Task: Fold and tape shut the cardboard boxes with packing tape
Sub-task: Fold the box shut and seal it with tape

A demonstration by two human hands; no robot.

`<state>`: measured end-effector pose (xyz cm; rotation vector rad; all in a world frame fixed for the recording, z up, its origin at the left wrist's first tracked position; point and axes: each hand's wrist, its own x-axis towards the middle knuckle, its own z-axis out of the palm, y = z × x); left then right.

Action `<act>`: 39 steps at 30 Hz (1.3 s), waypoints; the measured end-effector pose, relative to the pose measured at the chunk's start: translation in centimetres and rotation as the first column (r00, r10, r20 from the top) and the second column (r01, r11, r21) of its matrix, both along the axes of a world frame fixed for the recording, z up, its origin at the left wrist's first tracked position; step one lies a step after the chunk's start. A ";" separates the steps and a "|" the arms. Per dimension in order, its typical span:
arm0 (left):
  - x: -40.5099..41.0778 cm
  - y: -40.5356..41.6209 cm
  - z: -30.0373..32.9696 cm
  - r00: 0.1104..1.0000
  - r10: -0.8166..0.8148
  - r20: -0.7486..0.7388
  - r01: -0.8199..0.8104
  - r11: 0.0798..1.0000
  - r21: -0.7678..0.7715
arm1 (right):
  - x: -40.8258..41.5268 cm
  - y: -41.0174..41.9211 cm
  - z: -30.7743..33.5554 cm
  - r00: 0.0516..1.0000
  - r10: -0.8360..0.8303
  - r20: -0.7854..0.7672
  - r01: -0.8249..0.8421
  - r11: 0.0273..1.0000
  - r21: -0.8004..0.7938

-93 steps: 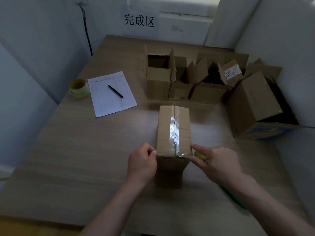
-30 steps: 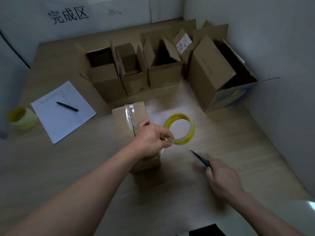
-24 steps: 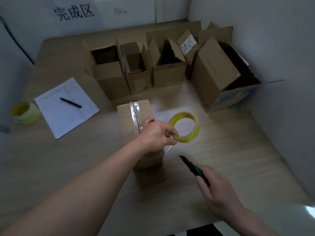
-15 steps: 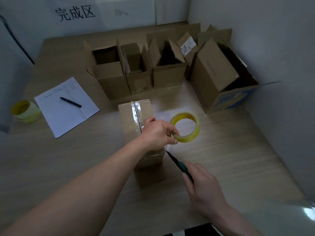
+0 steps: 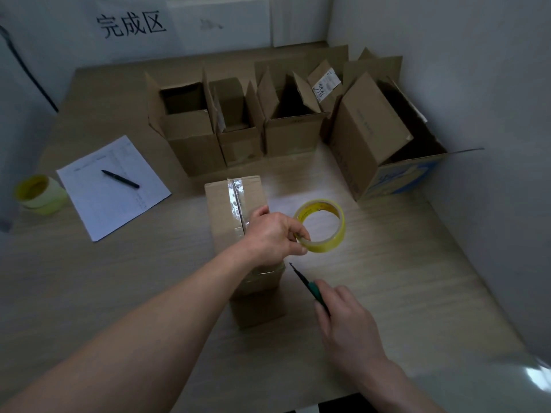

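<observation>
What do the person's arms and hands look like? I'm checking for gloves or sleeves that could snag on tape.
Both are bare. The left hand and right hand wear no gloves, and no rings or watch show. The left forearm and right forearm are uncovered to the frame's edge; no sleeve is in view.

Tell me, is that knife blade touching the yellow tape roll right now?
Apart. The head view shows the cutter in the right hand with its tip below the tape roll held by the left hand; bare table shows between them.
</observation>
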<state>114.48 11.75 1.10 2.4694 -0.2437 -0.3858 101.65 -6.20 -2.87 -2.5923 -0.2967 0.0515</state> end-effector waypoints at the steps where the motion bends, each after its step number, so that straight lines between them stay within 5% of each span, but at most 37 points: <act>1: 0.0 0.0 0.0 1.000 0.002 0.004 -0.002 1.000 -0.002 | 0.3 0.2 -0.4 0.999 0.001 -0.043 -0.003 0.999 -0.052; 5: -0.1 0.1 0.0 1.000 0.008 0.011 -0.008 1.000 -0.008 | 0.2 -0.4 -2.8 0.964 -0.044 -0.261 -0.015 0.976 -0.219; 8: -0.2 0.6 -0.4 1.000 0.012 0.002 -0.012 1.000 -0.008 | 0.7 -3.2 -4.7 0.951 -0.165 -0.260 0.092 0.958 -0.272; 12: -0.2 0.5 -0.8 1.000 0.021 0.013 -0.021 1.000 -0.018 | 2.5 -5.0 -5.0 0.955 -0.131 -0.265 0.017 0.919 -0.394; 14: -0.1 0.4 -1.0 0.999 0.025 0.034 -0.025 1.000 -0.011 | 4.1 -4.7 -3.2 0.988 -0.142 -0.059 0.132 0.980 -0.150; 16: -0.1 0.5 -1.2 0.998 0.028 0.057 -0.028 1.000 0.004 | 6.0 -3.5 -0.3 0.955 -0.089 0.283 0.064 0.993 0.098; 18: 0.0 0.3 -1.3 0.997 -0.005 0.071 0.003 0.999 0.032 | 7.7 -1.8 2.2 0.898 0.110 0.427 -0.114 0.993 -0.015; 23: -0.3 0.8 -1.1 0.995 -0.067 0.067 0.061 0.994 0.088 | 11.0 0.9 3.6 0.925 0.368 0.095 -0.327 0.897 -0.296; 35: -1.8 1.9 -0.6 0.978 0.069 0.199 -0.043 0.990 -0.133 | 12.0 2.4 1.5 0.863 0.339 -0.375 -0.388 0.920 -0.061; 39: -2.0 1.9 -0.5 0.947 0.070 0.315 -0.030 0.991 -0.128 | 12.5 2.0 1.0 0.797 0.341 -0.498 -0.248 0.937 0.245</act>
